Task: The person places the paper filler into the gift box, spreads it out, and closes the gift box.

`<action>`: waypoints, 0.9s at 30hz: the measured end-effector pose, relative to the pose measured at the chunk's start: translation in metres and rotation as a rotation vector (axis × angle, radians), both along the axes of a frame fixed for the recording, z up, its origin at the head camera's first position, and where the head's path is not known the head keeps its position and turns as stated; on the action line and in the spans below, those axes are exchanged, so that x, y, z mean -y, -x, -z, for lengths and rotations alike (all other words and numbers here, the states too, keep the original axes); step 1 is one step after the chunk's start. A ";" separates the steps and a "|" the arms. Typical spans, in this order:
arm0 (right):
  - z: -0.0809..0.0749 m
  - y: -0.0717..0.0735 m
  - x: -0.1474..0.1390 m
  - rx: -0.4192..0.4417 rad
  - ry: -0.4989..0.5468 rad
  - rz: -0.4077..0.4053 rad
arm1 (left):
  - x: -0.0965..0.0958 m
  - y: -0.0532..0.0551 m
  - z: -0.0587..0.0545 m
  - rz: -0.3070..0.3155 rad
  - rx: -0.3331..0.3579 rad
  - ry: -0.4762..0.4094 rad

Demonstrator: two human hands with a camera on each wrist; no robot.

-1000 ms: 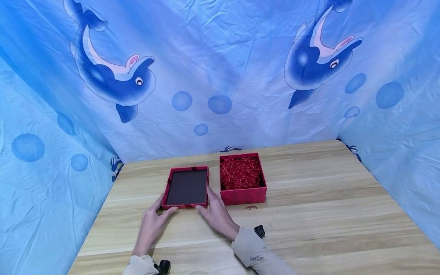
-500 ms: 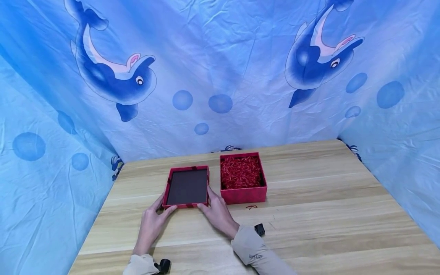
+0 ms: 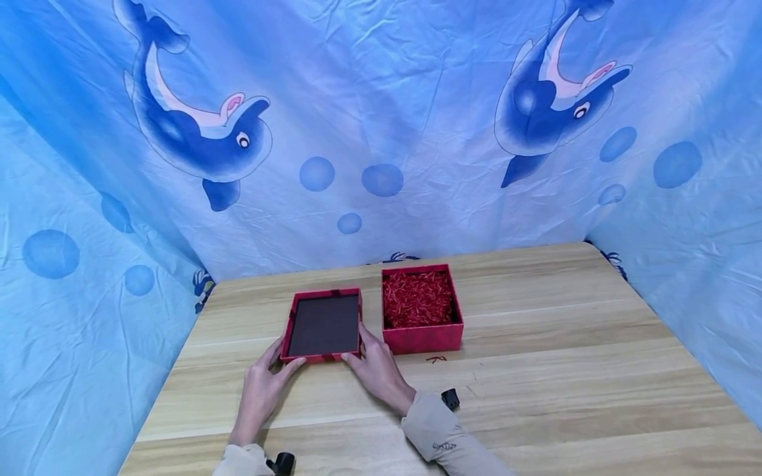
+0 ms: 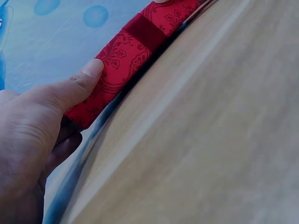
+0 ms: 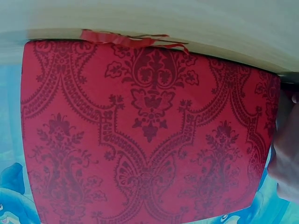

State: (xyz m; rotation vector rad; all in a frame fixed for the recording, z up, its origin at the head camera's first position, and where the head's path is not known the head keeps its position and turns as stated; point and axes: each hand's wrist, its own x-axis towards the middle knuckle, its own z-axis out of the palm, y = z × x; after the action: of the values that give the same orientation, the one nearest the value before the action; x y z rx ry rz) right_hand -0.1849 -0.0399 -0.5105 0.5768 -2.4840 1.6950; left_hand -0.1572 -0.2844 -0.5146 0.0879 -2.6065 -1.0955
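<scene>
A shallow red box lid (image 3: 324, 324) lies inside up on the table's left half, its dark inner face showing. My left hand (image 3: 262, 390) holds the near left corner, thumb on the front wall and fingers along the left side. At the near right corner my right hand (image 3: 381, 373) grips it the same way. In the left wrist view the lid's patterned red wall (image 4: 112, 70) carries a dark ribbon band, with the left thumb (image 4: 84, 79) against it. The fingers under and behind the lid are partly hidden. The right wrist view shows the right hand (image 5: 286, 154) at its edge.
Right of the lid stands a deeper red box (image 3: 423, 340) filled with red paper shreds (image 3: 417, 299). A loose red shred (image 3: 436, 359) lies before it on the wooden table (image 3: 565, 370). Blue dolphin-print cloth (image 3: 381, 119) hangs behind and at both sides.
Almost nothing differs; both hands keep their hold on the lid's near corners. The view has shifted very slightly.
</scene>
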 end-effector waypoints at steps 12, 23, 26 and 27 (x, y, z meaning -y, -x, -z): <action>-0.007 -0.004 -0.004 -0.035 -0.039 0.005 | -0.003 -0.007 -0.002 -0.040 -0.125 0.009; -0.027 -0.009 -0.014 -0.006 -0.029 -0.023 | -0.011 -0.013 -0.013 -0.062 -0.144 -0.082; -0.035 -0.010 -0.017 -0.010 -0.029 -0.025 | -0.014 -0.014 -0.019 -0.074 -0.190 -0.084; -0.037 -0.011 -0.018 -0.015 -0.034 -0.025 | -0.015 -0.015 -0.020 -0.081 -0.201 -0.080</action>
State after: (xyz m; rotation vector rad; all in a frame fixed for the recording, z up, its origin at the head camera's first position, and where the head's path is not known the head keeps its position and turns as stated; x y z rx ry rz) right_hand -0.1742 -0.0221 -0.4735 0.6242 -2.5104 1.6539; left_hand -0.1423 -0.2695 -0.4944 0.0946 -2.3612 -1.1192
